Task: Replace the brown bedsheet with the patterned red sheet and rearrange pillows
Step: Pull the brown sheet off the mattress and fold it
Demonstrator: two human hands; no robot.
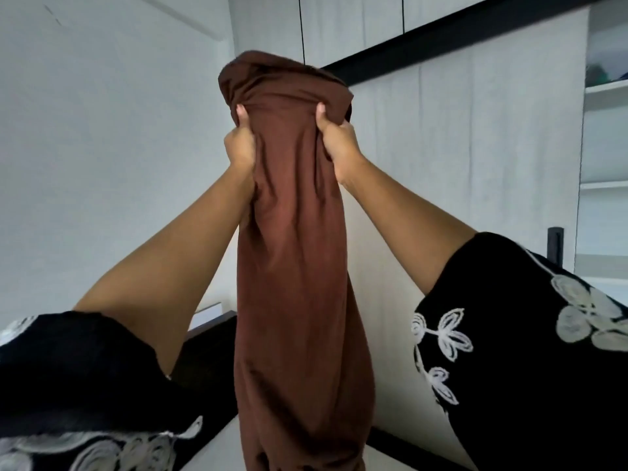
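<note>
A long brown cloth (pixel 295 266), stuffed like a pillow in a brown cover, hangs upright in the middle of the head view, raised in front of me. My left hand (pixel 239 144) grips its upper left side, fingers curled into the fabric. My right hand (pixel 338 144) grips the upper right side the same way. The top of the cloth bunches over above both hands. Its lower end runs out of the bottom of the frame. No patterned red sheet is in view.
A white wall (pixel 102 147) stands at the left and pale wardrobe doors (pixel 458 147) with a dark trim at the right. Open shelves (pixel 605 130) are at the far right. A dark bed frame (pixel 210 351) and a pale surface (pixel 217 447) lie below.
</note>
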